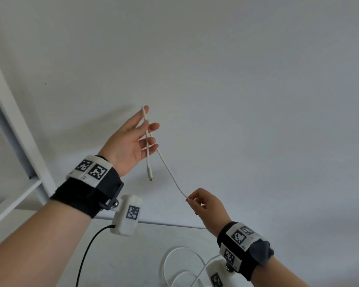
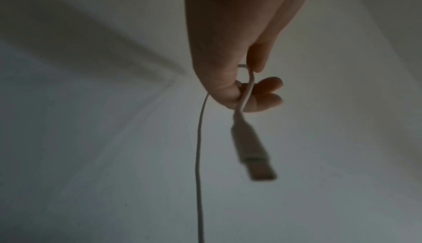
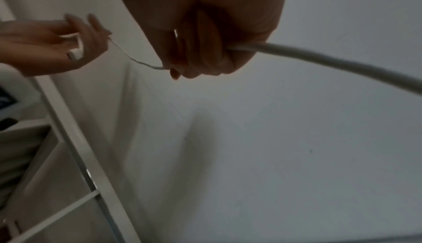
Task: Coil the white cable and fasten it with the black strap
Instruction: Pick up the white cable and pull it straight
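plain white wall fills the background, with a white shelf frame (image 1: 19, 129) at left and a pale table (image 1: 145, 255) below. left hand (image 1: 129, 146) is raised, palm up, fingers (image 1: 153, 126) nearly straight but lightly bent; the white cable (image 1: 170, 172) threads between them, doubled into one short fold, and its plug (image 1: 149, 172) hangs free below the palm. in the left wrist view the plug (image 2: 253, 155) dangles under the fingertips (image 2: 269, 84), which curl just enough to hook the cable. right hand (image 1: 205, 204) sits lower and to the right, fingers clenched in a pinch on the cable (image 3: 319, 55), which runs taut-ish from hand to hand. beyond the right wrist the remaining length drops to the table and lies there in loose loops (image 1: 180, 264). black strap is not visible in any view. judgement: coiling has barely begun. risk: the left fingers hold the fold only loosely, so a tug from the right hand could pull the fold out or drop the plug; the slack loops on the table could snag or kink as they are drawn up.
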`<state>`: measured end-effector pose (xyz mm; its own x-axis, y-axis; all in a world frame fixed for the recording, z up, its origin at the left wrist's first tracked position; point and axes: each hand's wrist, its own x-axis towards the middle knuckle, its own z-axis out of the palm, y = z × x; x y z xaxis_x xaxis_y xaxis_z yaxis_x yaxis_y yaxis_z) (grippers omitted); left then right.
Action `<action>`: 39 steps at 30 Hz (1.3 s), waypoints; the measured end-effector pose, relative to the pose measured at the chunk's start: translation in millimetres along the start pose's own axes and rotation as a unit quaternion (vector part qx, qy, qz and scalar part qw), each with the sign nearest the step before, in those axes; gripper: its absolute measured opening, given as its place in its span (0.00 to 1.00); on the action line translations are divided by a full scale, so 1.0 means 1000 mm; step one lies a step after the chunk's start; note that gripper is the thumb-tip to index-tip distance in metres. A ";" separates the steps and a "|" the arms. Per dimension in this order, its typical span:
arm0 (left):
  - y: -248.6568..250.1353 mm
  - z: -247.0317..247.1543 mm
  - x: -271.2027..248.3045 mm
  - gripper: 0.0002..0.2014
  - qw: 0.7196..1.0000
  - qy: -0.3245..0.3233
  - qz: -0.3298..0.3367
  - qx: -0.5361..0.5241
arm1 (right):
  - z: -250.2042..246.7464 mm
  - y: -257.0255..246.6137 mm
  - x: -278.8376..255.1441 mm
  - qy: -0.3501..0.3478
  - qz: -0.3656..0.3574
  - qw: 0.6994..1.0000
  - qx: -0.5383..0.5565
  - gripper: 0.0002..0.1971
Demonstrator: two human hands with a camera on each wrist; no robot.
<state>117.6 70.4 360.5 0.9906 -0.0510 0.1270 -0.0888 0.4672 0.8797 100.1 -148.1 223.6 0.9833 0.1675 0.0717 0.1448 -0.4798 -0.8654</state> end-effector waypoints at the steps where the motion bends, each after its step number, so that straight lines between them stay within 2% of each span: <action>1: -0.004 0.002 0.001 0.15 1.000 0.009 0.006 0.023 | -0.001 -0.002 -0.001 -0.011 -0.016 0.999 -0.039 0.06; 4: -0.014 0.008 0.004 0.10 0.997 0.026 0.026 0.066 | -0.005 -0.013 -0.006 -0.059 -0.066 0.986 -0.142 0.05; 7: -0.021 0.011 0.006 0.11 0.995 0.026 0.025 0.089 | -0.010 -0.028 -0.013 -0.097 -0.115 0.962 -0.227 0.06; 12: -0.028 0.013 0.002 0.10 0.988 0.009 0.023 0.153 | -0.021 -0.058 -0.027 -0.127 -0.197 0.933 -0.275 0.10; 17: -0.035 0.018 -0.004 0.10 0.980 -0.038 -0.026 0.192 | -0.041 -0.088 -0.021 -0.078 -0.289 0.917 -0.265 0.10; 21: -0.035 0.022 -0.014 0.10 0.965 -0.087 -0.067 0.240 | -0.058 -0.107 -0.005 -0.015 -0.328 0.910 -0.252 0.09; 24: -0.034 0.025 -0.021 0.11 0.967 -0.122 -0.099 0.199 | -0.065 -0.118 0.007 0.023 -0.329 0.916 -0.228 0.09; 28: -0.035 0.028 -0.029 0.12 0.958 -0.129 -0.085 0.241 | -0.070 -0.128 0.019 0.080 -0.289 0.934 -0.196 0.05; 31: -0.037 0.027 -0.033 0.14 0.965 -0.111 -0.051 0.231 | -0.074 -0.131 0.024 0.107 -0.253 0.949 -0.153 0.13; 33: -0.036 0.027 -0.036 0.16 0.972 -0.109 -0.052 0.202 | -0.076 -0.130 0.029 0.117 -0.233 0.955 -0.141 0.17; 36: -0.034 0.026 -0.038 0.17 0.975 -0.116 -0.074 0.173 | -0.079 -0.120 0.038 0.112 -0.191 0.965 -0.138 0.20; 39: -0.030 0.023 -0.040 0.15 0.975 -0.123 -0.100 0.158 | -0.076 -0.102 0.042 0.060 -0.145 0.981 -0.112 0.20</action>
<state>78.2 37.8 339.5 0.9401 -0.3409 0.0108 0.0365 0.1322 0.9906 134.6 -157.8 352.4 0.9008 0.2293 0.3687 0.4286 -0.6054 -0.6706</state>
